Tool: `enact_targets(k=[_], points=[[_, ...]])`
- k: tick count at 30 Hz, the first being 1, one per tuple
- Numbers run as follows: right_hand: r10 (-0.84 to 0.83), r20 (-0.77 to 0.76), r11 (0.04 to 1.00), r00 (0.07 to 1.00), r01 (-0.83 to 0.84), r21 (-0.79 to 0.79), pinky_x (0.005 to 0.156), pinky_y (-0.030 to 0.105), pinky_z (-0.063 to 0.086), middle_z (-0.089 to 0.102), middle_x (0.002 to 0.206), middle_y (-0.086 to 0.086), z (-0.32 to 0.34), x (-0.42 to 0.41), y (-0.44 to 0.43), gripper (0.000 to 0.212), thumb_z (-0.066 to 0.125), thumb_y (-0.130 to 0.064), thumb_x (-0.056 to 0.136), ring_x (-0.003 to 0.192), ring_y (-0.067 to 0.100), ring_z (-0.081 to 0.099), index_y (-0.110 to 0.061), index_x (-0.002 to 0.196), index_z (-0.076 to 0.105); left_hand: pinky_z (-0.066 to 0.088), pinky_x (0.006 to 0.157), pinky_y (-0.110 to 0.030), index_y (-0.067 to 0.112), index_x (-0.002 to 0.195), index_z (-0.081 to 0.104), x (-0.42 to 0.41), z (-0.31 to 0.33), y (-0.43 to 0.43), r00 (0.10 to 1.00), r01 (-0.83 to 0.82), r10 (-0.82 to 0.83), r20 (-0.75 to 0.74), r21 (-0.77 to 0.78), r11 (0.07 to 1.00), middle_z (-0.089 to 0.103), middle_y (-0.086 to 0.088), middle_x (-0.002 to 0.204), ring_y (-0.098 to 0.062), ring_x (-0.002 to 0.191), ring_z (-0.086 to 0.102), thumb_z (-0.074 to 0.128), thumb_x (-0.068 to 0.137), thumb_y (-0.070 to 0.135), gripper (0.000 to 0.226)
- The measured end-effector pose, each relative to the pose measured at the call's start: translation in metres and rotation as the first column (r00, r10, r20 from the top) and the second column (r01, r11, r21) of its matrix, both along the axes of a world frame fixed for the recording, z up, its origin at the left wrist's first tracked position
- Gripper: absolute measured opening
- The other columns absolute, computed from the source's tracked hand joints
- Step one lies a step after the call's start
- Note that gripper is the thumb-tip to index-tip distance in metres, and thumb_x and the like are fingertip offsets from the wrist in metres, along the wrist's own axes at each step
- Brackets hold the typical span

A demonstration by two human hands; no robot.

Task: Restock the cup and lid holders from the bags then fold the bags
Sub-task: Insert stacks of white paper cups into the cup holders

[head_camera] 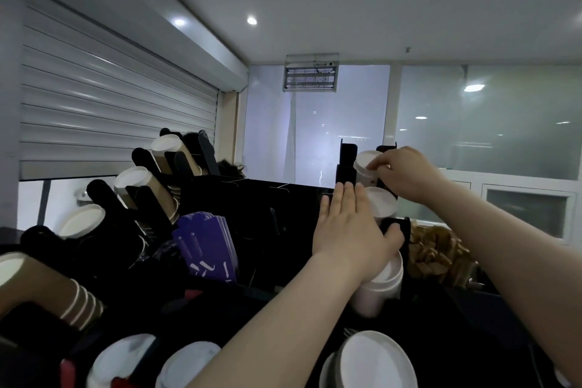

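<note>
right hand (404,175) fingers (378,164) curled, pinching end of top white cups (365,161) in black holder (346,164), centre-right of frame | left hand (346,230) fingers straight, flat against white cups below (385,203) | likely light, crushable paper, nested stack may slide apart: grip walls gently

Body parts in view: two forearms and two grips.

1. Left forearm (283,309), lower centre of the frame: bare along its whole visible length, wrist uncovered.
2. Left grip (346,224), right of centre: bare, seen from the back.
3. Right forearm (504,246), right side of the frame: bare from the frame edge to the wrist.
4. Right grip (406,173), upper right of centre: bare, seen from the back, knuckles visible.
</note>
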State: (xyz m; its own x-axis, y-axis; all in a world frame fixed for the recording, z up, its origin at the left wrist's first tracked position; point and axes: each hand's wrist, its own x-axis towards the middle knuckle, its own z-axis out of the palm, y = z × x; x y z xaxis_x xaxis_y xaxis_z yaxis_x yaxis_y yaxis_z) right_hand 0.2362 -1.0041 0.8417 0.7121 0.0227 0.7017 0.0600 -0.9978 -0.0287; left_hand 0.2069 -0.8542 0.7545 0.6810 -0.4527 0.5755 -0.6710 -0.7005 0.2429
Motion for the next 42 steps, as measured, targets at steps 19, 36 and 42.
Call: enact_targets(k=[19, 36, 42], points=[[0.196, 0.053, 0.981, 0.979, -0.195, -0.016, 0.085, 0.035, 0.044, 0.066, 0.110, -0.007, -0.056, -0.093, 0.035, 0.032, 0.052, -0.044, 0.089, 0.106, 0.017, 0.053, -0.027, 0.112, 0.066, 0.018, 0.107, -0.022, 0.027, 0.150, 0.020, -0.013, -0.008, 0.051, 0.909, 0.174, -0.366, -0.200, -0.616, 0.769, 0.022, 0.007, 0.156, -0.009, 0.142, 0.019, 0.042, 0.093, 0.016, 0.063], [0.132, -0.084, 0.944, 0.988, -0.099, 0.314, 0.067, 0.025, 0.039, 0.055, 0.089, -0.021, -0.106, -0.130, 0.061, 0.059, 0.059, -0.072, 0.064, 0.079, 0.003, 0.053, -0.036, 0.111, 0.054, 0.040, 0.096, -0.020, 0.015, 0.130, 0.056, -0.028, -0.036, 0.077, 0.882, 0.123, -0.353, -0.312, -0.571, 0.811, 0.061, 0.000, 0.126, -0.008, 0.112, 0.056, 0.054, 0.090, 0.026, 0.041], [0.198, -0.169, 0.485, 0.966, 0.054, 0.873, 0.076, 0.039, 0.052, 0.073, 0.086, 0.014, -0.129, -0.142, 0.040, 0.043, 0.057, -0.059, 0.081, 0.076, 0.027, 0.066, -0.019, 0.074, 0.073, 0.044, 0.097, -0.027, 0.011, 0.116, 0.066, -0.025, -0.040, 0.065, 0.613, -0.024, -0.503, -0.609, -0.651, 0.758, 0.066, -0.003, 0.114, -0.015, 0.107, 0.060, 0.053, 0.092, 0.046, 0.045]])
